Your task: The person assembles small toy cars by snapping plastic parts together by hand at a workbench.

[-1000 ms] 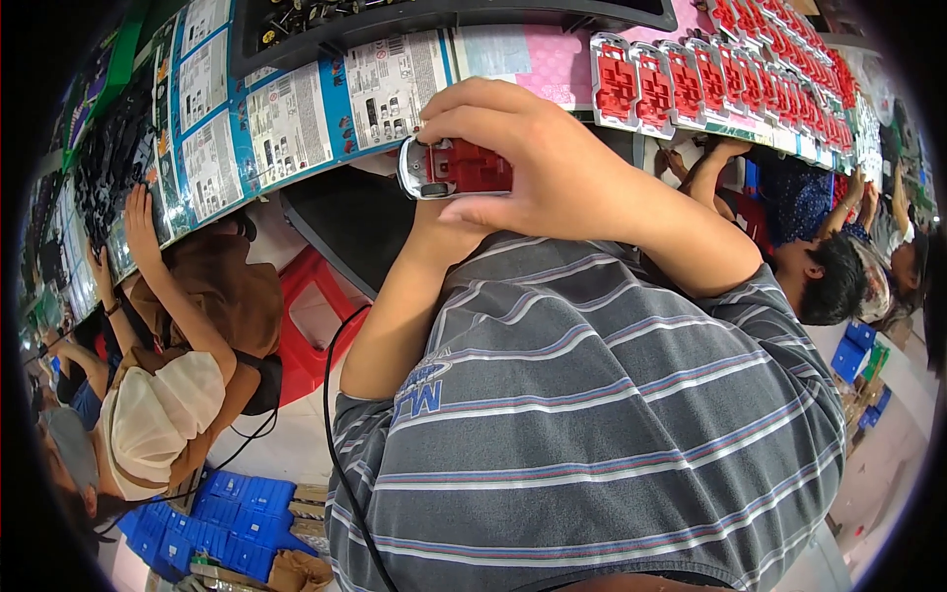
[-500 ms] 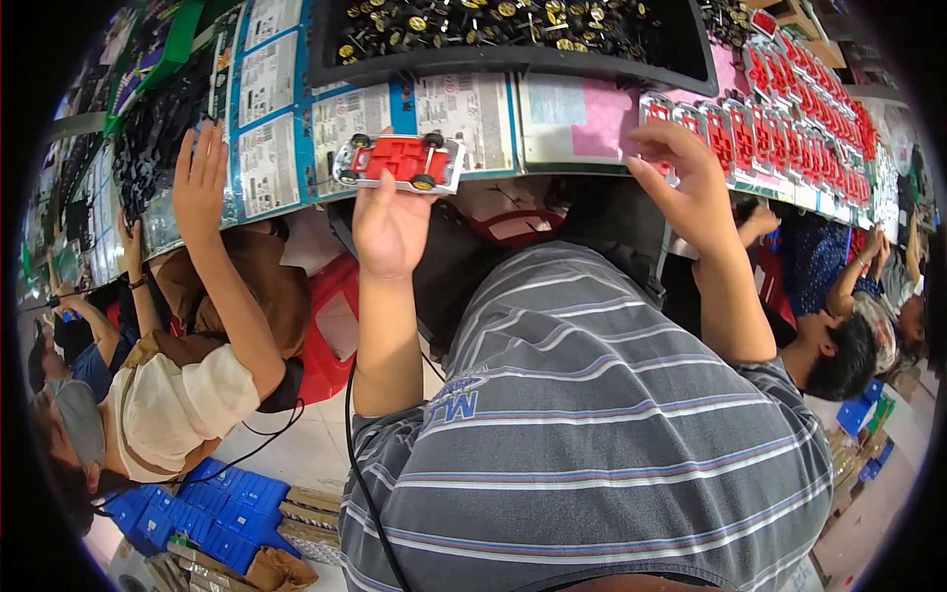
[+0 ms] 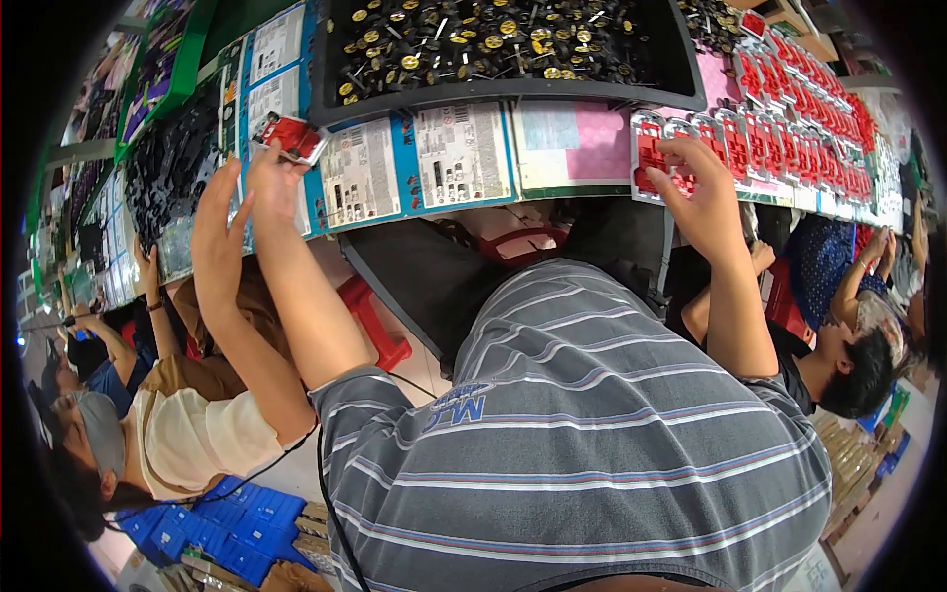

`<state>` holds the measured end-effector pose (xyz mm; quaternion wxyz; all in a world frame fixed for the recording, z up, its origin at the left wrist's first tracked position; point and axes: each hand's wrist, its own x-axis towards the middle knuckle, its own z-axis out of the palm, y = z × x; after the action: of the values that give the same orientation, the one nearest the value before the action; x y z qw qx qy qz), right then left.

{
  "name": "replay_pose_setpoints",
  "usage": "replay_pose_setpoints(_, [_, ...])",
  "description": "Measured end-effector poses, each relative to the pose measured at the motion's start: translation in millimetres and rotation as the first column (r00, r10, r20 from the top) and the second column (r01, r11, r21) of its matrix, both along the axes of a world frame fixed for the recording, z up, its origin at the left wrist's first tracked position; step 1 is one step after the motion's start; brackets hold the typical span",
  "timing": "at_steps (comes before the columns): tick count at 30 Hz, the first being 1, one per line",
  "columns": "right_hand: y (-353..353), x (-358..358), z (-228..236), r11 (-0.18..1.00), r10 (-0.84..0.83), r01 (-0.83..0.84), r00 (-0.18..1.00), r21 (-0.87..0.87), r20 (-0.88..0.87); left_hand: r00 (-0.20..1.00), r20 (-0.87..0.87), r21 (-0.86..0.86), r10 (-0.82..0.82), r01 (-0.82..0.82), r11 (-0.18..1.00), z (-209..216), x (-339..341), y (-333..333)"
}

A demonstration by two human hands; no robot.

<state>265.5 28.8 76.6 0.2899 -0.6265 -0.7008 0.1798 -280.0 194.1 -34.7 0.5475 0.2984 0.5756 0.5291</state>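
Observation:
My left hand [image 3: 268, 180] reaches far left over the bench edge and holds a small clear pack with a red toy vehicle [image 3: 292, 136] by its lower edge. My right hand [image 3: 698, 189] is stretched out to the right, with its fingers closed on the first red pack [image 3: 653, 158] of a long row of red packs [image 3: 809, 109] that runs along the bench. A co-worker's raised open hand [image 3: 217, 229] is just left of my left forearm, apart from the pack.
A black tray [image 3: 513, 91] of several small gold and black parts lies on the bench, with printed sheets [image 3: 414, 163] in front of it. A red stool [image 3: 377, 328] stands below the bench and blue crates [image 3: 229, 521] sit on the floor. Seated co-workers [image 3: 848, 365] flank both sides.
My left hand has carried the red toy pack from the bench's middle to the far left. My right hand has let go of it and settled on the row of red packs.

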Motion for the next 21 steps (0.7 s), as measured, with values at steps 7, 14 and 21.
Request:
replay_pose_setpoints(7, [-9.8,3.6,-21.7,0.993,0.114,-0.114,0.935,-0.020,0.335,0.958,-0.264,-0.036,0.112,-0.126,0.991,10.1,5.1,-7.1])
replay_pose_setpoints(14, [-11.8,-4.2,-23.9,0.994,0.112,-0.102,0.904,-0.045,0.412,0.039,-0.916,0.391,0.398,-0.125,0.912,3.1,92.1,-117.3])
replay_pose_setpoints(21, [-20.7,-19.3,-46.7,0.944,0.107,-0.180,0.960,0.276,0.260,0.722,0.121,0.029,-0.682,0.684,0.729,21.5,280.0,-180.8])
